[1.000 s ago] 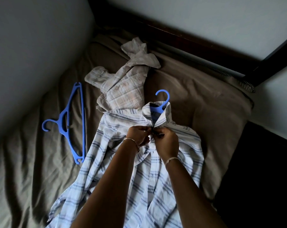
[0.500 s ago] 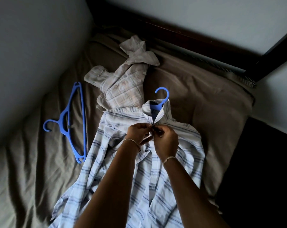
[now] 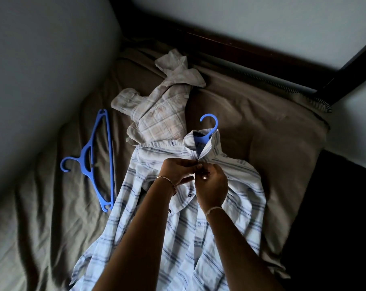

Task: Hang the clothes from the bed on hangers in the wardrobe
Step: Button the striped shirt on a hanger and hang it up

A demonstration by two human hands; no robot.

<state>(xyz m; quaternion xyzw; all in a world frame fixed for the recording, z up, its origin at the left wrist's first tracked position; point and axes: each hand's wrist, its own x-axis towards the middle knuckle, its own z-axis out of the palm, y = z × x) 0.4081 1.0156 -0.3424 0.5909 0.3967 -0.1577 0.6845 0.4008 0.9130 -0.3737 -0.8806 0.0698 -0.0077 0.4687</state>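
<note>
Status: top-button fastening in progress. The striped shirt (image 3: 240, 185) lies face up on the bed (image 3: 41, 227), with a blue hanger (image 3: 209, 122) inside it; only the hook and neck show above the collar.

Hand state: the left hand (image 3: 177, 171) and right hand (image 3: 212, 186) meet just below the collar. The fingers (image 3: 190, 164) of both hands are curled tight and pinch the two front edges of the shirt together. The button itself is hidden between them, so whether it is fully through cannot be told.

Change over the last second: the hands have stayed at the same spot, and the dark gap under the collar appears to have narrowed, the collar edges now meeting. This suggests the top button is nearly or just closed, which should keep the shirt from sliding off the hanger when lifted.

Remaining: a lower button (image 3: 190, 195) is still open. A beige plaid shirt (image 3: 161, 118) lies crumpled beyond the collar, and a spare blue hanger (image 3: 98, 162) lies on the bed to the left. The wardrobe is out of view.
</note>
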